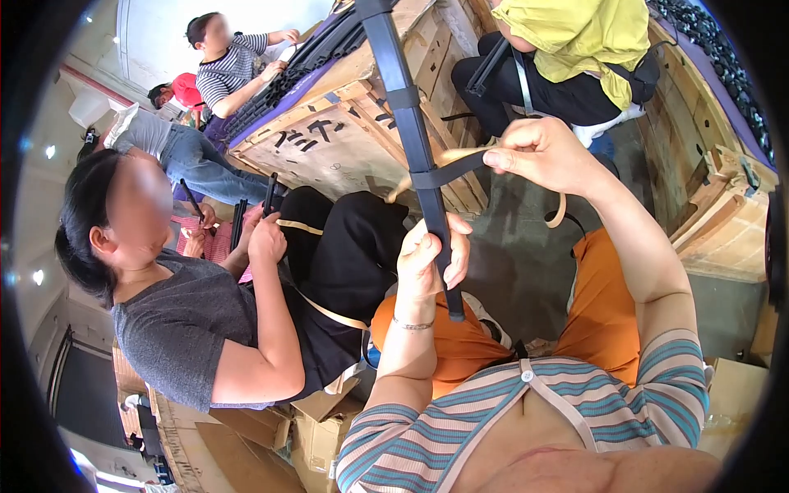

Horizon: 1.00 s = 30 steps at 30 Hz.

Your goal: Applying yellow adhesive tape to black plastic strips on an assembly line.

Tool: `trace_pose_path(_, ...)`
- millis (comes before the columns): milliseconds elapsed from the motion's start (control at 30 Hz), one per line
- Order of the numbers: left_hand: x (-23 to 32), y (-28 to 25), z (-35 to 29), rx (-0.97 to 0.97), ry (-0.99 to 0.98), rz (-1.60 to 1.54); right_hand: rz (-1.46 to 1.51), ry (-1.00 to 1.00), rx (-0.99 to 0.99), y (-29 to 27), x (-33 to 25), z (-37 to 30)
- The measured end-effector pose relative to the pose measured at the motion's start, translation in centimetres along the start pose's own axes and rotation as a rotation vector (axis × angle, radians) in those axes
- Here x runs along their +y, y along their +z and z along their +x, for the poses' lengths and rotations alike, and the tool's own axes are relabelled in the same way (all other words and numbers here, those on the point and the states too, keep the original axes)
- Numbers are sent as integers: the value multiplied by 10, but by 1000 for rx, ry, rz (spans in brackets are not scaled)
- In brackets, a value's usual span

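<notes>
My left hand (431, 256) is closed round the lower part of a long bundle of black bars (429, 199), held upright and tilted a little to the left. Dark bands circle the bundle higher up. Around it, just above my left hand, goes a black strap (452, 171). The strap's free end is pinched between the thumb and fingers of my right hand (538, 156), out to the right. A tan strip (460, 154) shows behind the bundle and near my right fingers; a curled tan end (557, 214) hangs below that hand.
Close on my left sits a co-worker (209, 320) holding a black bar. Another, in yellow (575, 41), sits opposite. Wooden crates (329, 152) stand ahead and at right (723, 214). A purple-covered surface holds black bars (288, 82). Cardboard (316, 444) lies at lower left.
</notes>
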<state>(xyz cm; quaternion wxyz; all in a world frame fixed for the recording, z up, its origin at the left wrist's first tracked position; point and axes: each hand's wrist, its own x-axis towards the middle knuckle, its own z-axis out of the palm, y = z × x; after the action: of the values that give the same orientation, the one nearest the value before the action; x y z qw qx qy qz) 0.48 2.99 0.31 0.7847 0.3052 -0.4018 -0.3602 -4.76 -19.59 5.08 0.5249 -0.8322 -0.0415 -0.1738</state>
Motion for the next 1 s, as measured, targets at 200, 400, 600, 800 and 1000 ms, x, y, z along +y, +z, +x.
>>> trace_pose_path(200, -3, -3, 2, 33, 15, 75, 159, -283, -62, 14, -18, -6)
trace_pose_path(400, -7, -1, 3, 113, 8, 209, 187, -249, -50, 32, -29, -7)
trace_pose_path(600, -7, -1, 0, 120, 34, 251, 116, -289, -36, 32, -30, -10)
trace_pose_path(800, -9, -3, 0, 95, -4, 136, 112, -274, -42, 35, -27, -8)
trace_pose_path(1000, -14, -4, 1, 147, -12, 168, 71, -279, 8, 37, -18, -4)
